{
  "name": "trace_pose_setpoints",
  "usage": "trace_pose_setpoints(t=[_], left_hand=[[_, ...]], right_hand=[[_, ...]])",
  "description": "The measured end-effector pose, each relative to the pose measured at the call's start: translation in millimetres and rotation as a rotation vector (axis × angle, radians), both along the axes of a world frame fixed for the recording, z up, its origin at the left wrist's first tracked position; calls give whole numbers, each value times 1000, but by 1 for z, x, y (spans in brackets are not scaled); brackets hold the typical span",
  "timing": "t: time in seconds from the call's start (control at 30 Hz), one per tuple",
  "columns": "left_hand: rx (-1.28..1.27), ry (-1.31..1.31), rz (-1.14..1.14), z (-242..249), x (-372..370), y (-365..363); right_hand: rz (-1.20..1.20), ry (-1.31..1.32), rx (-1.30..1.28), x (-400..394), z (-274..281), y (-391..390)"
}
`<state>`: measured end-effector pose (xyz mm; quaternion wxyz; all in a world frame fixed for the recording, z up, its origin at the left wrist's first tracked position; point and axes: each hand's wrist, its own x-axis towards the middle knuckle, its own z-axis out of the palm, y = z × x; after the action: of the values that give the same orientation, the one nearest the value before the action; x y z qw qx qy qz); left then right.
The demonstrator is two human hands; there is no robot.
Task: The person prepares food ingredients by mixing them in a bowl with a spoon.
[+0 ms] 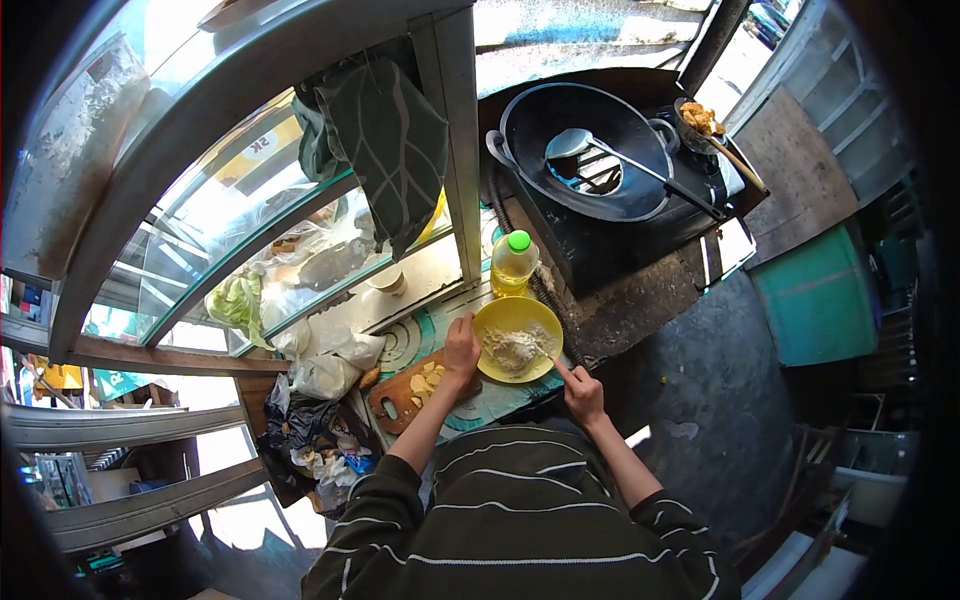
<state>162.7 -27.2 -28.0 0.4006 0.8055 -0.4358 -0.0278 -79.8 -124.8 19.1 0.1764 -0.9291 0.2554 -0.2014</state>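
While the left hand (pixel 461 347) grips the yellow bowl (pixel 497 319), the right hand (pixel 582 392) pinches a utensil (pixel 553 361) angled into it.

A yellow bowl (pixel 517 340) of whitish food sits beside a yellow oil bottle (pixel 513 265) with a green cap, a brown cutting board (pixel 420 388), a black wok (pixel 585 150) and dark white-striped sleeves.

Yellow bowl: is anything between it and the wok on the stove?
Only partly. The oil bottle stands just beyond the yellow bowl, toward the wok. A ladle lies in the wok. The left hand holds the bowl's rim.
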Motion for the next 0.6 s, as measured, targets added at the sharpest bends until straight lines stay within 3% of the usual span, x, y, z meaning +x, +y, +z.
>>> trace_pose_setpoints(t=[0.6], left_hand=[[-22,6,-7,6,-4,1]], right_hand=[[11,-46,-18,0,-3,0]])
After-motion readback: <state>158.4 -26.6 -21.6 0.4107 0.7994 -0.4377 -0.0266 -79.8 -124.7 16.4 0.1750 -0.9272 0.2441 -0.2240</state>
